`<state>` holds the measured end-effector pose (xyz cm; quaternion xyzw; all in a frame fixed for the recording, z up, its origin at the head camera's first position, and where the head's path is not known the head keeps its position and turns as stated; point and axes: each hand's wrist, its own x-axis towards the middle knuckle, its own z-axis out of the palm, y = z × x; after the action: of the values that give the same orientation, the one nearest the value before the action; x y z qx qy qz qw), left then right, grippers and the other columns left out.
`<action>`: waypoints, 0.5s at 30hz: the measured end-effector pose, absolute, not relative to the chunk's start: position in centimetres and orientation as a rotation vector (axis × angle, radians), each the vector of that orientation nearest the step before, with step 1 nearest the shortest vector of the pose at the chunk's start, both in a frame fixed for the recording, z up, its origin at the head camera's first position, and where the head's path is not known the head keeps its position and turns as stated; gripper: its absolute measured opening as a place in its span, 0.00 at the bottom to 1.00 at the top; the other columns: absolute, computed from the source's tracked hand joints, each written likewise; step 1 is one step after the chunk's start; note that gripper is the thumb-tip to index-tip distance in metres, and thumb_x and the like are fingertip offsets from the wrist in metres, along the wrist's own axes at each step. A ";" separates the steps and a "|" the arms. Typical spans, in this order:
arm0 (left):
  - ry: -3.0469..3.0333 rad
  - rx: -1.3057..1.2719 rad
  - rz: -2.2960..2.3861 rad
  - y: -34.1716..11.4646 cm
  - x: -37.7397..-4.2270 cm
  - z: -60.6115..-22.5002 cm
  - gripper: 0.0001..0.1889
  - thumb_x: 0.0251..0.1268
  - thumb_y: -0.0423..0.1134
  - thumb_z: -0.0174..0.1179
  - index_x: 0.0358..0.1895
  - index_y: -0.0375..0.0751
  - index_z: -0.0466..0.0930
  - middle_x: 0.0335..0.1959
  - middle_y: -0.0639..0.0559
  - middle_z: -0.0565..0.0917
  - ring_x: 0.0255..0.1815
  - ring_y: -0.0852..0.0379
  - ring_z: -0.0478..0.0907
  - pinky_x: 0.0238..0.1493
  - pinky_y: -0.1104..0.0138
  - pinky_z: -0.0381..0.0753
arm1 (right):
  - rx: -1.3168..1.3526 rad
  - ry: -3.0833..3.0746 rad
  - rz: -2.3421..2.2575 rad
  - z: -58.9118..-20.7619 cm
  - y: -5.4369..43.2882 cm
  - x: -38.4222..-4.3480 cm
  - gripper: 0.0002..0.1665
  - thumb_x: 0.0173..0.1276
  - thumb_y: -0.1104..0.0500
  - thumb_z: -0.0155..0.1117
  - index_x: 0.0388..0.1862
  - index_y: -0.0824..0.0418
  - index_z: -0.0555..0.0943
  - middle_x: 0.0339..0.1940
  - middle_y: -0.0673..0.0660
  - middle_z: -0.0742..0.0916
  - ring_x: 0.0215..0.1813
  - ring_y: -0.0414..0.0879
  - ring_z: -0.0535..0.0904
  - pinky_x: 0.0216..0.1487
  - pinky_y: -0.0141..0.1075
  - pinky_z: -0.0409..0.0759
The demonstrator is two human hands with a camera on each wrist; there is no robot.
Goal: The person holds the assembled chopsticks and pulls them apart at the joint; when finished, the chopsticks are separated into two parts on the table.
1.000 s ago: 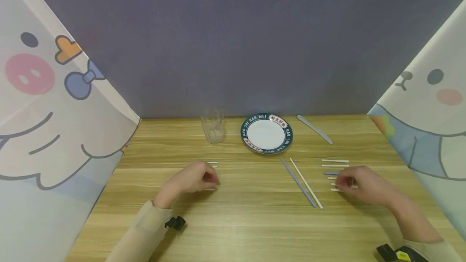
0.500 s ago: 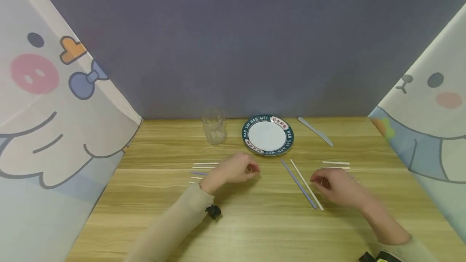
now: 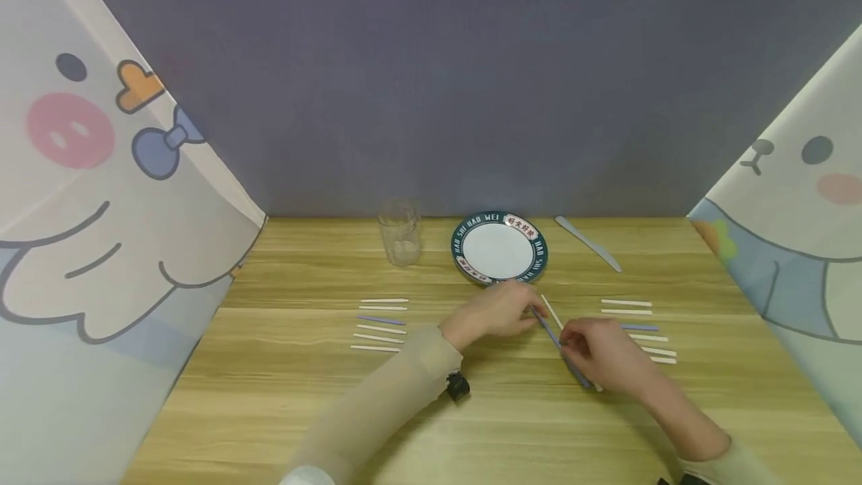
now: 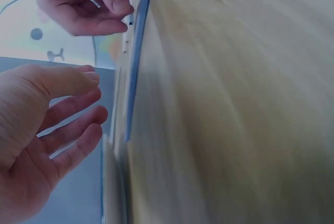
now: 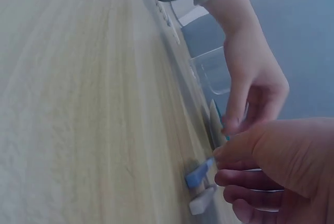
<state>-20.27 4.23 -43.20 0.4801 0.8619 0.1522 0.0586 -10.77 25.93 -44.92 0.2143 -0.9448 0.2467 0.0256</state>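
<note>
A long blue stick (image 3: pixel 548 328) and a long white stick (image 3: pixel 553 311) lie slanted side by side on the table. My left hand (image 3: pixel 501 310) is over the far end of the blue one, fingers loosely bent. In the left wrist view, a gap shows between that hand's thumb and fingers, with the blue stick (image 4: pixel 136 51) beside them. My right hand (image 3: pixel 606 350) hovers at the near half of the pair, overlapping the white stick. Its thumb and fingers (image 5: pixel 235 177) stand apart in the right wrist view, right by the sticks' near ends.
Several short sticks, mostly white (image 3: pixel 380 308), form a row on the left, and a similar row (image 3: pixel 628 312) is on the right, partly behind my right hand. Along the back stand a clear glass (image 3: pixel 402 242), a green-rimmed plate (image 3: pixel 497 251) and a knife (image 3: pixel 591 245).
My left hand has moved right from the left row of short sticks to the long blue stick. My right hand has come left from the right row to the long pair.
</note>
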 end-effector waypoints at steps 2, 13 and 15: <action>2.601 1.438 0.446 4.9 -20.3 -43.6 0.11 0.73 0.38 0.69 0.53 0.51 0.91 0.51 0.60 0.91 0.45 0.67 0.83 0.49 0.80 0.78 | 0.655 -2.943 0.771 -45.0 25.7 -10.8 0.05 0.65 0.66 0.75 0.34 0.57 0.87 0.25 0.41 0.84 0.25 0.26 0.73 0.26 0.27 0.76; 2.582 1.310 0.331 6.5 -20.4 -44.6 0.09 0.71 0.39 0.71 0.49 0.57 0.93 0.49 0.64 0.91 0.49 0.69 0.86 0.50 0.79 0.81 | 0.608 -2.962 0.713 -45.0 24.9 -10.8 0.08 0.61 0.65 0.79 0.33 0.57 0.86 0.23 0.40 0.84 0.25 0.26 0.72 0.27 0.27 0.76; 2.582 1.333 0.312 6.3 -20.5 -44.7 0.06 0.70 0.39 0.72 0.44 0.57 0.94 0.44 0.65 0.92 0.45 0.69 0.85 0.46 0.79 0.80 | 0.607 -2.959 0.716 -44.9 24.8 -10.8 0.08 0.59 0.66 0.78 0.33 0.57 0.86 0.22 0.40 0.83 0.25 0.26 0.72 0.26 0.27 0.75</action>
<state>-20.52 6.34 -44.72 0.4533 0.8782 0.1062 0.1096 -10.84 24.79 -44.94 0.1954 -0.9531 0.2305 0.0185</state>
